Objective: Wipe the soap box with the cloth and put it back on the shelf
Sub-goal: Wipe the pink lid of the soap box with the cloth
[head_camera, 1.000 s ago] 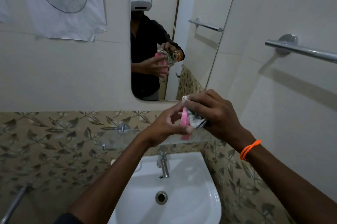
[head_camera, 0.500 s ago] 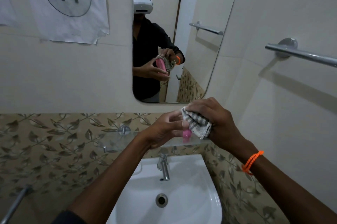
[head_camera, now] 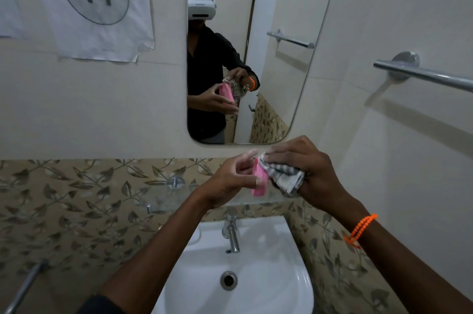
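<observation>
Pink soap box (head_camera: 259, 180) in left hand (head_camera: 230, 180); right hand (head_camera: 307, 167) presses checked cloth (head_camera: 284, 176)

Cream tiled walls above, a band of leaf-patterned tiles (head_camera: 76, 201) below. Rounded mirror (head_camera: 289, 57) on the facing wall, a paper sheet (head_camera: 102, 40) marked "11" in a circle pinned left of it. Chrome towel bar (head_camera: 430, 75) on the right wall. White basin (head_camera: 268, 288) with a chrome tap (head_camera: 233, 237) below. Light dim and even.
</observation>
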